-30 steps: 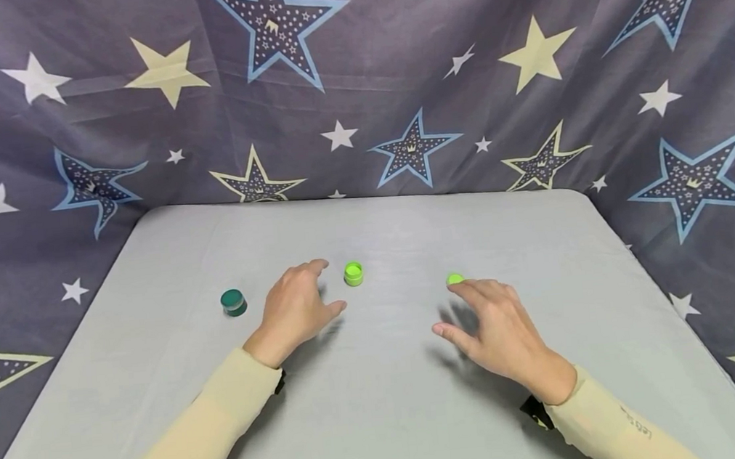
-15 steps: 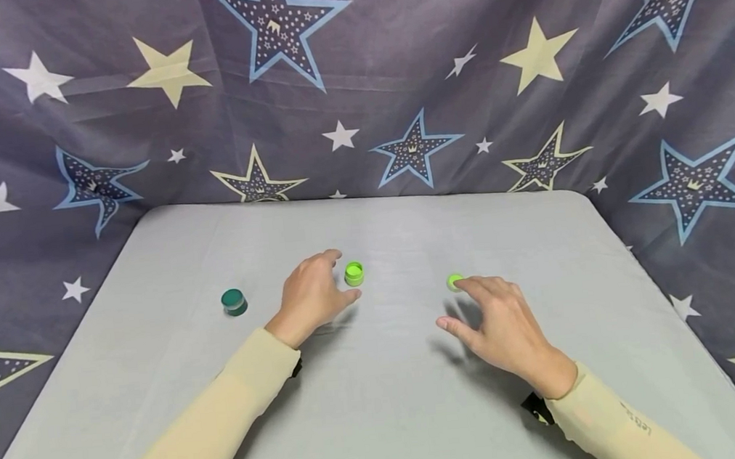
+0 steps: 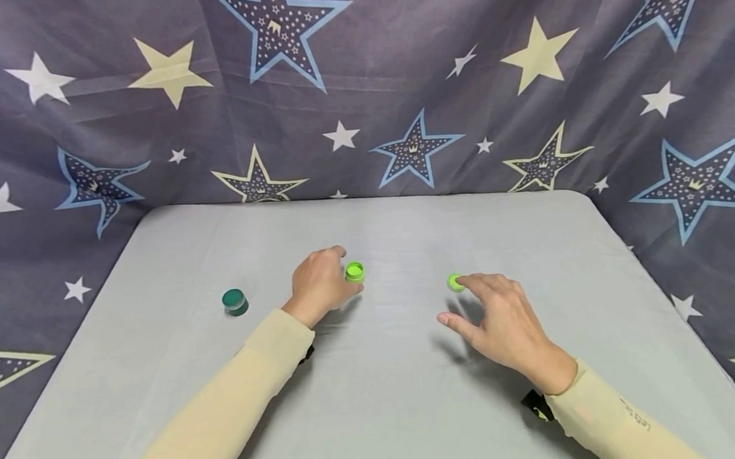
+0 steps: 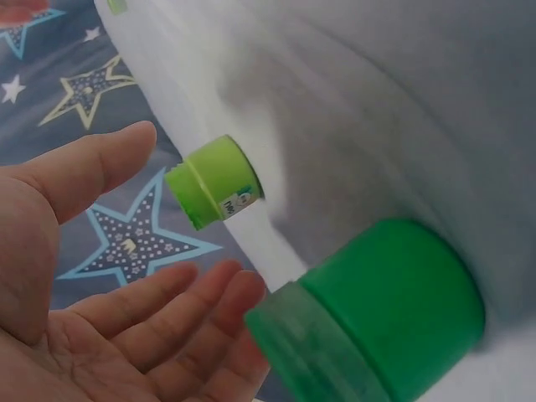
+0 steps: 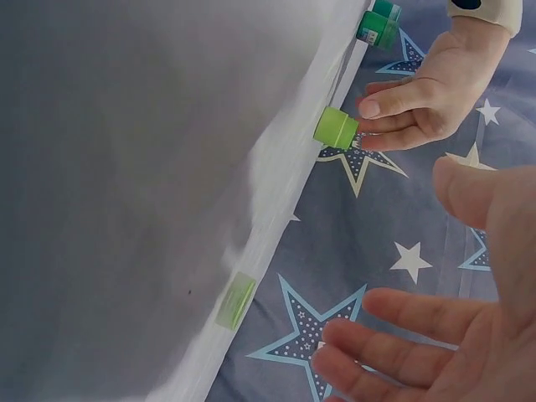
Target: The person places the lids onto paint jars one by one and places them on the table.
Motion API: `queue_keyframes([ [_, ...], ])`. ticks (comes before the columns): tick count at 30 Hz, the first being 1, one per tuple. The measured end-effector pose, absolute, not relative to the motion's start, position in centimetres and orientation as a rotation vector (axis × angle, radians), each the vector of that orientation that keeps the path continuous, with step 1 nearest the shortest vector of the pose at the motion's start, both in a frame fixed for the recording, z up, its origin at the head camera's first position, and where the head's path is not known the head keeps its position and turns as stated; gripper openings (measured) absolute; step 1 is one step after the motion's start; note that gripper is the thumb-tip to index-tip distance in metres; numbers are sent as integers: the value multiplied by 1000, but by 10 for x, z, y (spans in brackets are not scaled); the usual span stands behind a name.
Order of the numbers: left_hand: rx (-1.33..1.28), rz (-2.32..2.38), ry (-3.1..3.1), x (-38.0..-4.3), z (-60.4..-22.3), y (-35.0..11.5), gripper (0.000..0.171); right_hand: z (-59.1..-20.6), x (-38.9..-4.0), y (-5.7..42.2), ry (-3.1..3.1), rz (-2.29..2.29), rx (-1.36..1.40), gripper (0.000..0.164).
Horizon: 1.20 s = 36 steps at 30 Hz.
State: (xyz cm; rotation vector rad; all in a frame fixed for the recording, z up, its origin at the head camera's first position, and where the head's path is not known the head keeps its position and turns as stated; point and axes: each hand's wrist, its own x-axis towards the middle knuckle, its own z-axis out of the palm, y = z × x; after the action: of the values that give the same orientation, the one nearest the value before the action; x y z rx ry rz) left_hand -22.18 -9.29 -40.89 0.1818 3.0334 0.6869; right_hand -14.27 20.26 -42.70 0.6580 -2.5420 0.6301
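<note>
A small lime-green jar (image 3: 354, 272) with its top off stands near the middle of the table. My left hand (image 3: 321, 281) reaches beside it, thumb and fingers spread on either side; in the left wrist view the fingers look relaxed and apart from the lime jar (image 4: 216, 180). A lime lid (image 3: 455, 282) with a clear rim lies to the right. Over it my right hand (image 3: 500, 320) hovers, fingers extended, the index fingertip partly covering the lid in the head view. The right wrist view shows the lid (image 5: 236, 301) apart from the fingers.
A dark green jar (image 3: 235, 302) with a clear band stands left of my left hand, large in the left wrist view. A pale grey cloth covers the table (image 3: 383, 403). Behind it hangs a dark curtain (image 3: 387, 75) with stars.
My left hand has moved right and slightly forward, up to the lime jar, its thumb now in front of it. The right hand has shifted only slightly; jars and lid stay in place.
</note>
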Motion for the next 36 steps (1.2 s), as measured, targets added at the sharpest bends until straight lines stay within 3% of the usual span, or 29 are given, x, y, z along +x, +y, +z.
queue_keyframes([
  [9,111,630,2988,-232,-412,-87,68,-427,-144,202,-2554,637,652,61],
  [16,112,625,2972,-239,-415,-87,49,-427,-146,201,-2548,647,651,61],
  [23,117,592,2954,-240,-416,-83,48,-428,-146,200,-2567,653,637,62],
  [36,116,602,2942,-240,-416,-83,32,-428,-149,200,-2600,661,611,64],
])
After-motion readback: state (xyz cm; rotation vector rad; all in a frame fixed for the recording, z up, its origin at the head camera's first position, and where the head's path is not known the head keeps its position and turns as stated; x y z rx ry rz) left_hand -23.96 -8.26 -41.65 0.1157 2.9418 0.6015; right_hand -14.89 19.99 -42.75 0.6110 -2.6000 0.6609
